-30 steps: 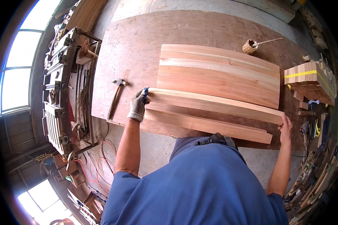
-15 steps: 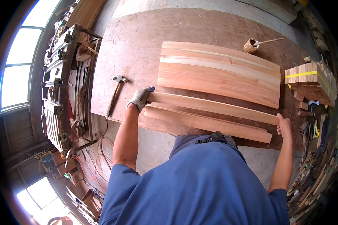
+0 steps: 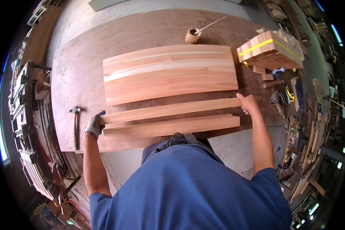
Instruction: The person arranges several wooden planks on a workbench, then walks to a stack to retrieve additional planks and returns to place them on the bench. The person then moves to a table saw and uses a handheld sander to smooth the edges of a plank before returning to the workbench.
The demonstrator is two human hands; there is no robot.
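Between my hands runs a long narrow wooden board (image 3: pixel 172 110), gripped at both ends. My left hand (image 3: pixel 94 124), in a grey glove with dark blue fingertips, is closed on its left end. My bare right hand (image 3: pixel 248 103) pinches the right end, thumb on top. Nearer to me lie more wooden strips (image 3: pixel 176 126), close together along the table's front edge. Beyond the held board rests a wide panel of several wooden boards (image 3: pixel 170 74), side by side. A claw hammer (image 3: pixel 76 126) lies left of my gloved hand.
The brown worktable (image 3: pixel 80 61) carries a woven pot (image 3: pixel 192 36) with a stick in it at the back. A yellow-strapped stack of wood blocks (image 3: pixel 270 50) stands at the right, with loose blocks (image 3: pixel 267 77) and tools nearby. Racks with clamps (image 3: pixel 25 92) line the left.
My view has swung to the right, so the table appears shifted left and turned. Both hands still hold the same board above the nearer strips.
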